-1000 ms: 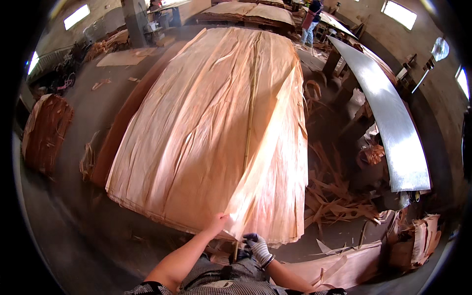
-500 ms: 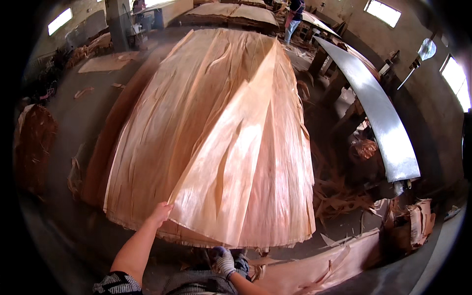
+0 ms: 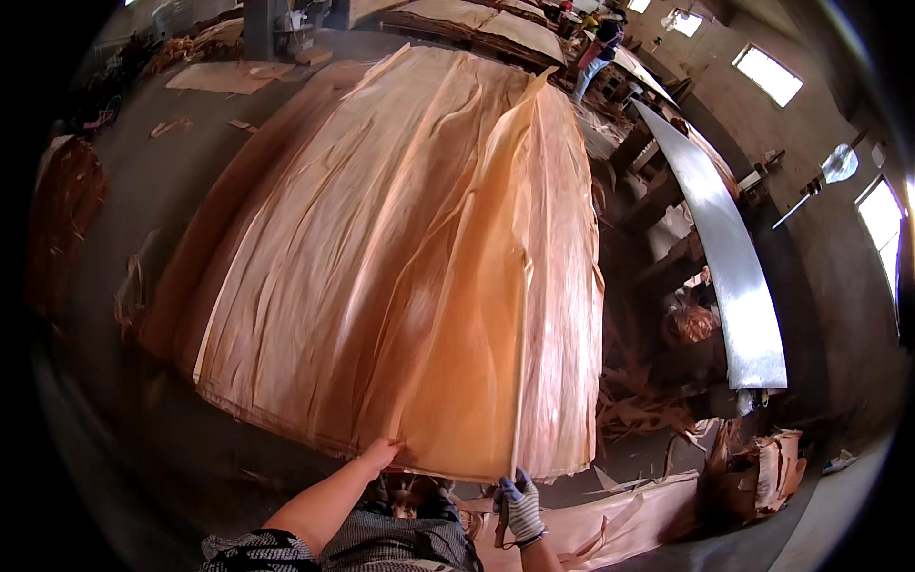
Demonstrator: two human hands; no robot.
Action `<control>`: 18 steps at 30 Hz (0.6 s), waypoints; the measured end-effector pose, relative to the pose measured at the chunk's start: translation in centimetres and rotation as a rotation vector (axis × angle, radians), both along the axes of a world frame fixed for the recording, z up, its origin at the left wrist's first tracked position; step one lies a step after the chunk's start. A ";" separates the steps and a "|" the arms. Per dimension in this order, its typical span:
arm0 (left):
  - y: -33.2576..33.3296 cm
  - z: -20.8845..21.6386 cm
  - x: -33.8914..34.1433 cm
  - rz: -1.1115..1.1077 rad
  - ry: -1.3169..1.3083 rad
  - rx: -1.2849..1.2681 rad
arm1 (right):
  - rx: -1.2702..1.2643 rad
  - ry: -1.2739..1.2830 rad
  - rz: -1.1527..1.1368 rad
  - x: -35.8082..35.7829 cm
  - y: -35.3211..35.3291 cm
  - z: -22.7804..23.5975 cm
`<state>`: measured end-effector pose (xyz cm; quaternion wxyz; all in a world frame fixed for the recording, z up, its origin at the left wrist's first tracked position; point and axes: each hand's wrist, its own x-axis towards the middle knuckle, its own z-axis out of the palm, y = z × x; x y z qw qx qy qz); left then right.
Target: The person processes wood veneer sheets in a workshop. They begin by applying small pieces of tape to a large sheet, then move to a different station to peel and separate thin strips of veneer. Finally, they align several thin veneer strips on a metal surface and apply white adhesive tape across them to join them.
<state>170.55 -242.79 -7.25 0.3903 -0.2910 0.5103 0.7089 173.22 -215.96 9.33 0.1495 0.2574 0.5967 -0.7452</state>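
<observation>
At the near edge of the broad stack of pinkish-tan wood veneer [image 3: 315,276], pinch the near left corner of a thin, orange-tan, wrinkled veneer sheet [image 3: 457,400] between thumb and fingers of the bare left hand [image 3: 381,453]; cannot see the thumb clearly. Spread over the right-hand part of the stack's top, hiding the layers beneath. With the right hand [image 3: 522,510], in a grey-and-white striped glove with dark blue fingertips, grip with curled fingers a long, thin, pale strip [image 3: 519,381], perhaps a stick or the sheet's turned edge. At far left, see a reddish-brown bundle [image 3: 71,219] fading into the dark rim.
</observation>
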 end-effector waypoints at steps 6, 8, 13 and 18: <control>-4.9 2.9 3.3 0.454 -0.215 0.673 | -0.079 -0.023 -0.083 -0.9 -3.1 10.8; -6.4 1.0 2.7 0.869 -0.172 0.453 | -0.063 -0.048 -0.117 -0.5 -2.6 11.3; -7.6 -2.5 4.2 0.765 -0.482 0.272 | -0.039 -0.152 -0.142 -0.6 1.6 11.3; -7.5 -7.1 4.3 1.165 -0.394 0.332 | 0.017 -0.147 -0.110 -1.6 4.5 13.0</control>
